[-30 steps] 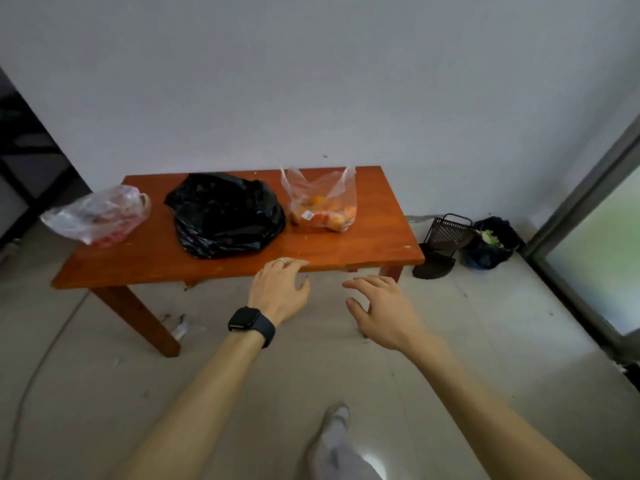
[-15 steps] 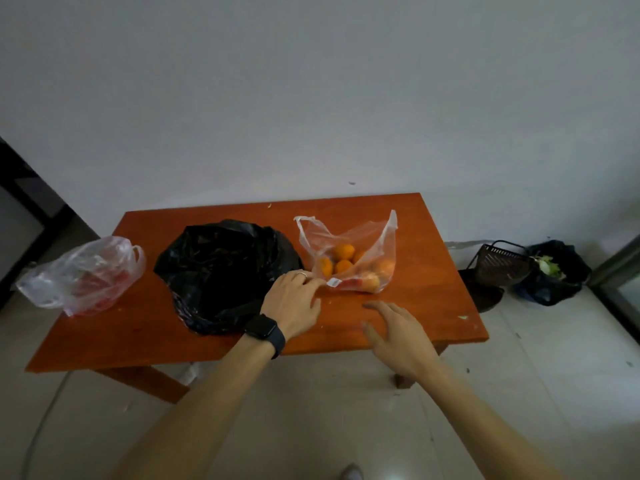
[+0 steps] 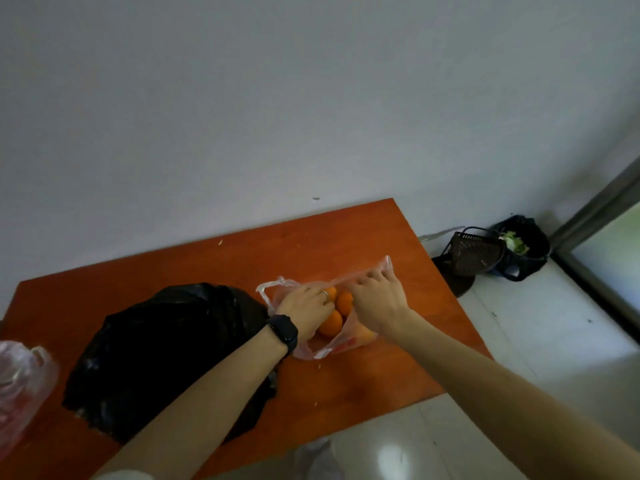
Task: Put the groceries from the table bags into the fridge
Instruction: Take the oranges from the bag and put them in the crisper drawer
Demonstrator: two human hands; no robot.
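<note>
A clear plastic bag (image 3: 322, 351) of oranges (image 3: 330, 323) lies on the orange-brown wooden table (image 3: 346, 237), right of middle. My left hand (image 3: 306, 306), with a watch and a ring, is at the bag's mouth, its fingers curled over the plastic on the left side just above the oranges. My right hand (image 3: 377, 299) grips the bag's right rim and holds it up. A crumpled black bag (image 3: 166, 341) sits to the left, partly under my left forearm. Another clear bag with red contents (image 3: 20, 375) lies at the table's left edge. No fridge is in view.
The table stands against a plain white wall. On the floor to its right are a dark plastic basket (image 3: 476, 251) and a black bin bag with green scraps (image 3: 523, 247), beside a door frame (image 3: 595, 209). Pale tiled floor lies in front.
I have stepped closer to the table. Both hands moved forward from the table's front edge to the bag of oranges and took hold of its mouth.
</note>
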